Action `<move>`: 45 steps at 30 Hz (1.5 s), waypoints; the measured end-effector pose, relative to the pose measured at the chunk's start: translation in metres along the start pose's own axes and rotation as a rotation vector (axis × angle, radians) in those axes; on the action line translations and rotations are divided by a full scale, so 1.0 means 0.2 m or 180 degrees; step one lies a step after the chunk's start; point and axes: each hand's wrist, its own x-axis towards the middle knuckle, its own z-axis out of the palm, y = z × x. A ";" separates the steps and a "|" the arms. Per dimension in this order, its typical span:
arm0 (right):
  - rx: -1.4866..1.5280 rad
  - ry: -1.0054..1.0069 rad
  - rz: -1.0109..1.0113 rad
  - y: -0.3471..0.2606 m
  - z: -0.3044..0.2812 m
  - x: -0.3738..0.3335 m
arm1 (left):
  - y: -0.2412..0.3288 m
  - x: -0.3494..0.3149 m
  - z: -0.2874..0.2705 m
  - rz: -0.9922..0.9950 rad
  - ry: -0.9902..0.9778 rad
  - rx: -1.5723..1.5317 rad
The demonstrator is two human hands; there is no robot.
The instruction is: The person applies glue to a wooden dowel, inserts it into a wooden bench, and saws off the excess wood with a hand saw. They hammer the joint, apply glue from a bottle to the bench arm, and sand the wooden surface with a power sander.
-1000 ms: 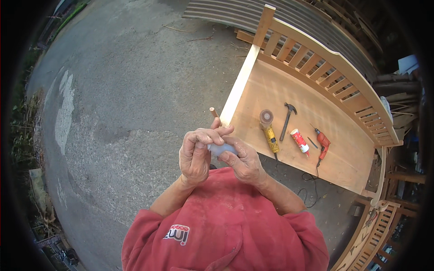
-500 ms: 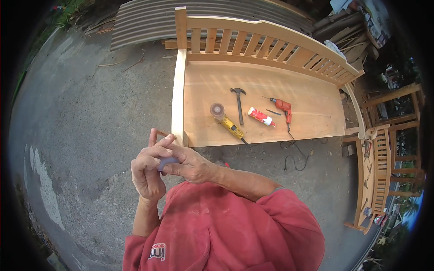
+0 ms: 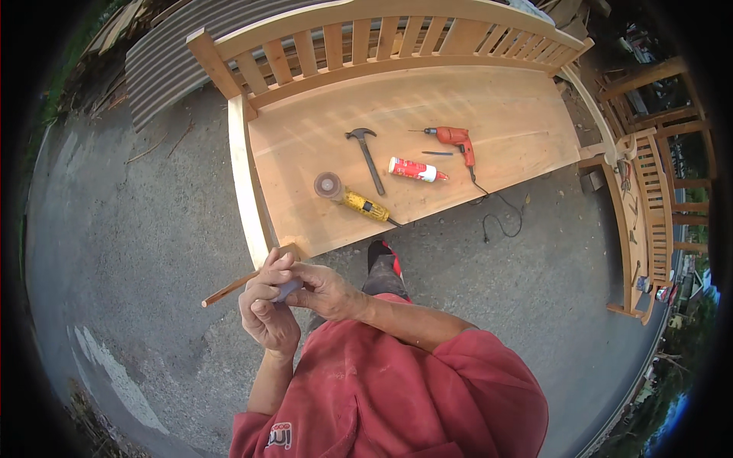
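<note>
Both my hands are together in front of the near end of the wooden bench's armrest [image 3: 246,191]. A thin wooden stick [image 3: 227,290] pokes out to the left from my left hand [image 3: 267,309], whose fingers are closed round it. My right hand [image 3: 332,292] is closed too, its thumb and fingers pinching a smooth purple-grey piece [image 3: 287,289] between the two hands. The piece's kind is unclear, and my fingers partly hide it. The stick's other end is hidden behind the hands.
On the bench seat [image 3: 473,99] lie a hammer [image 3: 368,160], a yellow angle grinder [image 3: 359,204], a red-and-white bottle [image 3: 413,169], a dark pencil-like stick [image 3: 437,153] and a red corded drill [image 3: 456,139]. A second wooden bench [image 3: 655,206] stands at right. Corrugated sheeting [image 3: 164,65] lies behind.
The view has swung, so the bench sits farther left and tilted. More of the wooden stick shows, now pointing left. A foot in a dark and red shoe has come into view below the seat.
</note>
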 end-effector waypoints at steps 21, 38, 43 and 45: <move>-0.2690 0.1855 -0.0152 0.49 -2.49 0.43 | -1.11 0.22 0.90 -0.1860 -0.0784 0.1437; -0.3711 0.3174 0.1253 1.25 -3.48 0.94 | -1.06 -0.80 0.50 -0.5096 -0.1997 0.2720; -0.3818 0.3141 0.0877 1.22 -3.59 0.86 | -1.12 -0.74 0.53 -0.4713 -0.1788 0.2273; -0.3863 0.2944 0.1289 1.22 -3.37 0.81 | -1.08 -0.86 0.54 -0.4692 -0.1710 0.2281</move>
